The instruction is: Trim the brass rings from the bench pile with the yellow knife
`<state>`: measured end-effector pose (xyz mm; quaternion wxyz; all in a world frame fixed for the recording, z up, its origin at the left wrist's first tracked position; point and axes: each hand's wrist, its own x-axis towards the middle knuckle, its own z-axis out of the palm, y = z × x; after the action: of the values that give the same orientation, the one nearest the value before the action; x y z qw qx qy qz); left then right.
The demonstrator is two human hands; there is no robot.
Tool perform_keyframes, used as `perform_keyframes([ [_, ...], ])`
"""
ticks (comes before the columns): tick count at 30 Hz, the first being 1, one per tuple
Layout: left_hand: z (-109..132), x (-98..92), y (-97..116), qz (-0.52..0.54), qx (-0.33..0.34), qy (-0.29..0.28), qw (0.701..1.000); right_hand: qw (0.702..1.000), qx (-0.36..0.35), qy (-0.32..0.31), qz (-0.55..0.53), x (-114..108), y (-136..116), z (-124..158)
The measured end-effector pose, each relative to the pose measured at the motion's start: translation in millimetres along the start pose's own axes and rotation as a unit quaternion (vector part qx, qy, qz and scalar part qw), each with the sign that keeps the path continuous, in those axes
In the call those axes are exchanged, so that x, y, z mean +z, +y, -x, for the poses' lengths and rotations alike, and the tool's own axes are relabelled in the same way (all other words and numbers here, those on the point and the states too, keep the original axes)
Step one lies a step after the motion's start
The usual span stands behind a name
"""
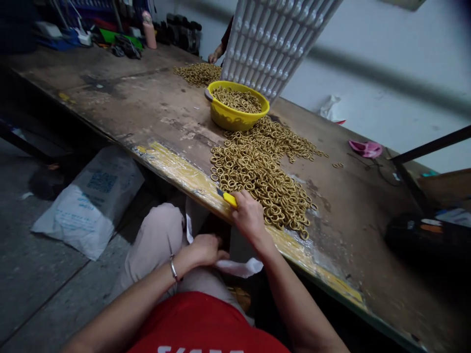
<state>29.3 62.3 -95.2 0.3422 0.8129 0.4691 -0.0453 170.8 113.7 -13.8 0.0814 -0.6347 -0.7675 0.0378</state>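
My right hand (248, 213) is closed around a yellow utility knife (230, 199) at the table's front edge. The knife's dark tip points left, beside a wide heap of brass-coloured rings (268, 171). Below the edge, over my lap, my left hand (208, 250) has its fingers curled, partly hidden from the camera. Next to it a white strip (239, 267), perhaps cloth or plastic, runs out to the right; whether the fingers grip it I cannot make out. Behind the heap stands a yellow basin (235, 117) filled with more of the same rings.
A grey ribbed plastic panel (272, 44) rises behind the basin. Another person's hand (213, 57) is by a farther ring pile (198, 73). A white printed sack (91, 201) lies on the floor at left. A pink bottle (149, 32) and a pink item (365, 148) are on the table (147, 108).
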Motion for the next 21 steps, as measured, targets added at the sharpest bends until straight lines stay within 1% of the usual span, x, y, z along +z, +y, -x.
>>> perform_keyframes([
  [1, 7.4, 3.2, -0.2, -0.002, 0.013, -0.025, 1.000, 1.000, -0.004, -0.008, 0.016, 1.5, -3.8, -6.9],
  [3, 24.4, 10.3, -1.4, -0.010, 0.028, -0.051, 0.998, 0.999, -0.004, -0.011, 0.048, 5.4, -10.3, -17.6],
  [7, 53.4, 19.2, -6.4, -0.017, 0.041, -0.046, 0.998, 0.995, 0.018, -0.005, 0.098, 13.5, -15.1, -28.1],
  [10, 61.2, 17.3, -10.9, -0.007, 0.032, -0.035, 0.999, 0.993, 0.022, -0.004, 0.113, 16.7, -12.6, -31.0],
  [13, 55.4, 12.6, -12.6, 0.004, 0.017, -0.026, 1.000, 0.993, 0.022, 0.000, 0.114, 16.5, -9.8, -33.6],
  [17, 32.5, 12.8, -8.4, 0.005, -0.001, -0.011, 1.000, 0.994, 0.018, -0.012, 0.103, 11.6, -6.0, -36.6],
  [19, 21.4, 15.8, -5.0, -0.001, -0.009, 0.005, 1.000, 0.998, 0.012, -0.003, 0.067, 7.6, -0.4, -36.7],
  [21, 15.3, 18.8, -2.1, -0.006, -0.014, 0.023, 1.000, 0.999, 0.009, 0.029, -0.018, 2.9, 8.9, -35.2],
])
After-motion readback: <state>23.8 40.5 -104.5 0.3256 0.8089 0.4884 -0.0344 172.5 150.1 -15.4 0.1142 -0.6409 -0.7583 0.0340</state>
